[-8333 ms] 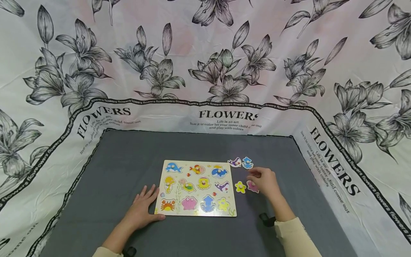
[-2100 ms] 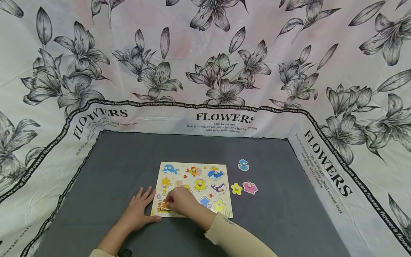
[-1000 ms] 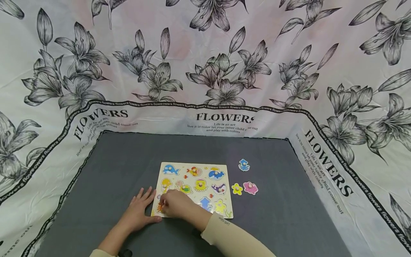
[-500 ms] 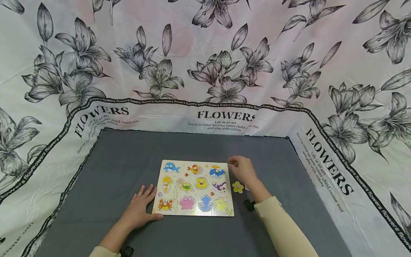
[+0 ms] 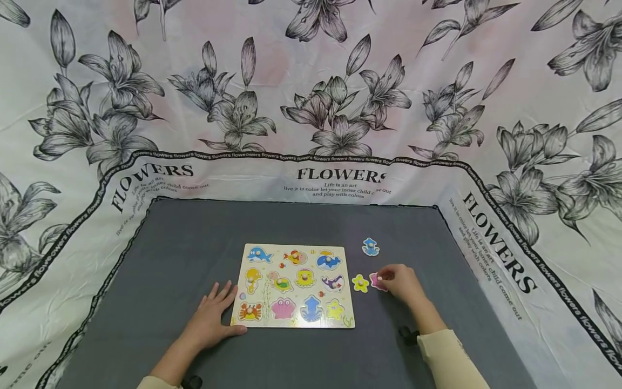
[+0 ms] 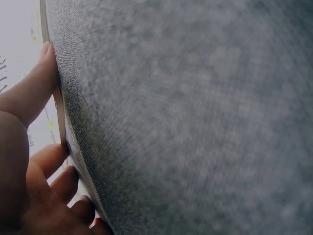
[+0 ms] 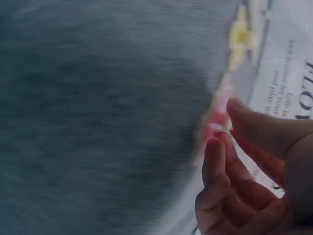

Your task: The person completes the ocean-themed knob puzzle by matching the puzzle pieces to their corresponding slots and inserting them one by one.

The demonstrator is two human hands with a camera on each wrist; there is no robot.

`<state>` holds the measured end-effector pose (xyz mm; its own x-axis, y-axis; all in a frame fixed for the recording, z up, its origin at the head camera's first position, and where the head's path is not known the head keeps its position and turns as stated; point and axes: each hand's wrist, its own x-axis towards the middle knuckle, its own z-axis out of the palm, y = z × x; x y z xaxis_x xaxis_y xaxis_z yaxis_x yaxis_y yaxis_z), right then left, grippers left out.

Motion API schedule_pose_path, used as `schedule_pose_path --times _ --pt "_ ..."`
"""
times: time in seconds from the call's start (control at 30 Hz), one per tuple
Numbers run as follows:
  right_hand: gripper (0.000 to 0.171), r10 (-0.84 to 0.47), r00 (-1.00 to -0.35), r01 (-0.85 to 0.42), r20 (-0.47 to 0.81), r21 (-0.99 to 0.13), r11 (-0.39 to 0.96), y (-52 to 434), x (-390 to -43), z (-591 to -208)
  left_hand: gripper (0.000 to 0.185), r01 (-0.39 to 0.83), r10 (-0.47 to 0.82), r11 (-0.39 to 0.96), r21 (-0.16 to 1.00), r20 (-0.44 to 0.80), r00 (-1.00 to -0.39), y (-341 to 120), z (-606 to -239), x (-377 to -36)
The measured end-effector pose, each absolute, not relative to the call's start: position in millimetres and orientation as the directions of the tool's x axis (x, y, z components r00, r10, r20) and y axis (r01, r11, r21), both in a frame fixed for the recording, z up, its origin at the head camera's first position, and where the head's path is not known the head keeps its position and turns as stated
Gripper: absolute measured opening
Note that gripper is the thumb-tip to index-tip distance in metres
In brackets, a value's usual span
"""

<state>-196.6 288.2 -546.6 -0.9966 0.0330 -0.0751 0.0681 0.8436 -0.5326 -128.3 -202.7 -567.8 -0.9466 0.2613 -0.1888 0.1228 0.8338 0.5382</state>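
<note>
My left hand (image 5: 209,316) lies with spread fingers along the left edge of the pale puzzle board (image 5: 267,321). In the left wrist view, its thumb (image 6: 41,76) touches the board's edge. To the right of the board, my right hand (image 5: 403,283) has thumb and index finger at the knob of a pink puzzle piece (image 5: 375,281), partly hidden by the fingers. That pink piece (image 7: 217,115) shows blurred between thumb and finger in the right wrist view. Beside it lies a yellow star piece (image 5: 360,283). A blue sea-animal piece (image 5: 371,247) sits farther back.
The board bears knobbed sea animals, including a purple whale (image 5: 332,283) and a crab (image 5: 250,311). Pink, blue and yellow shapes without visible knobs show along its front row. Dark grey cloth (image 5: 204,232) lies beneath, bordered by white flowered fabric (image 5: 335,189).
The purple whale piece, earlier beside the board, is now on it. My right hand has moved from the crab, past the blue piece, to the pink piece. My left hand stays at the board's edge.
</note>
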Motion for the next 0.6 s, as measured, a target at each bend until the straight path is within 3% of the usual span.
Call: schedule_pose_path --times 0.4,0.6 --pt "0.007 0.066 -0.997 0.070 -0.027 -0.544 0.836 283 -196 -545 0.112 0.114 0.259 0.838 0.534 -0.205 -0.944 -202 -568 -129" --pt "0.009 -0.039 -0.999 -0.039 0.012 -0.582 0.812 244 -192 -520 0.114 0.097 0.248 0.843 0.530 -0.221 -0.943 -200 -567 -130"
